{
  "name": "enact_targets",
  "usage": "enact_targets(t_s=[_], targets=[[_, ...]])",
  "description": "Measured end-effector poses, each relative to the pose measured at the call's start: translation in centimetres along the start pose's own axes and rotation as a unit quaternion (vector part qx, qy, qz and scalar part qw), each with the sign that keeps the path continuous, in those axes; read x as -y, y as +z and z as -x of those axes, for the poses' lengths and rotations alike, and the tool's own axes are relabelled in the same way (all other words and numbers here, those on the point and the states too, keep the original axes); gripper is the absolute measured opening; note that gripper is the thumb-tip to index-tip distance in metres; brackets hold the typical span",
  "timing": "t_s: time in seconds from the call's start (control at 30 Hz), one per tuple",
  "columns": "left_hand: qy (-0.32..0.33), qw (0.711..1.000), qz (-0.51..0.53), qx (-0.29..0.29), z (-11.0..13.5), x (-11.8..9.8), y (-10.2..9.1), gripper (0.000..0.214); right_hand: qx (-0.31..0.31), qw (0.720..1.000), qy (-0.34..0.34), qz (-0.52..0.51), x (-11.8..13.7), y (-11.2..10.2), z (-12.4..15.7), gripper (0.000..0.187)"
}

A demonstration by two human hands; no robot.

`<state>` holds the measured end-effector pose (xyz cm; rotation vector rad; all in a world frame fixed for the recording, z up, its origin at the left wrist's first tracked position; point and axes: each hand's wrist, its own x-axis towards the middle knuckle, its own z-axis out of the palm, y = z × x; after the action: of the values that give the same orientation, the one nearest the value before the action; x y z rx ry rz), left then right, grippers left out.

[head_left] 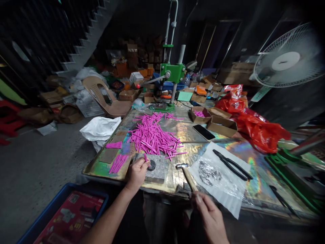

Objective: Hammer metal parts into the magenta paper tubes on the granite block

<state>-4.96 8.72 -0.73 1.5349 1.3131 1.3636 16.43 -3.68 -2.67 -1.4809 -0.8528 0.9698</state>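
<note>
Left hand (137, 173): fingers closed, thumb and fingertips pinching one pink stick (145, 157) at the near left corner of a grey stone block (158, 169). The stick stands close to upright. A black ring (151, 165) lies on the block, just beside the fingertips.

Right hand (212, 218): curled round the low end of a hammer (189, 178) at the near table edge. The head points away, just right of the block; cannot tell whether it touches the table (188, 135).

Beyond the block: a loose pile (152, 135) of pink sticks mid-table, with two small bundles (117, 162) to its left.

Right of the hammer: a plastic sheet (228, 196) carrying metal bits (208, 173) and black pliers (232, 164).

Farther back: a phone (203, 132), open boxes (222, 125) and a green press (172, 73). Red bag (256, 128) and fan (289, 57) at right. Blue crate (50, 210) on the floor at lower left.
</note>
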Motion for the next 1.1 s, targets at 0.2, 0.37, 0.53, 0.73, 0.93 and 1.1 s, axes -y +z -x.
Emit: enact_targets(t_s=[0.2, 0.37, 0.53, 0.73, 0.93, 1.1], targets=[[0.105, 0.987, -0.105, 0.061, -0.5, -1.5, -0.2, 0.013, 0.067, 0.89, -0.074, 0.445, 0.6, -1.4, -4.8, 0.024], [0.166, 0.964, -0.182, 0.1, -0.7, -1.7, -0.2, 0.02, 0.106, 0.89, 0.033, 0.442, 0.8, -1.1, -6.5, 0.024], [0.186, 0.956, -0.201, 0.101, -0.6, -1.7, -0.3, 0.021, 0.167, 0.942, 0.065, 0.284, 3.2, -0.7, -5.3, 0.007], [0.194, 0.955, -0.206, 0.093, -0.5, -1.5, -0.2, 0.022, 0.241, 0.959, -0.017, 0.151, 7.5, 1.0, -2.6, 0.025], [0.198, 0.956, -0.201, 0.08, -0.4, -1.3, 0.0, 0.021, 0.244, 0.877, -0.263, 0.319, 12.8, 2.1, -2.5, 0.043], [0.209, 0.956, -0.191, 0.072, -0.3, -1.5, 0.1, 0.022, 0.167, 0.819, -0.432, 0.339, 15.6, 2.3, -1.8, 0.048]])
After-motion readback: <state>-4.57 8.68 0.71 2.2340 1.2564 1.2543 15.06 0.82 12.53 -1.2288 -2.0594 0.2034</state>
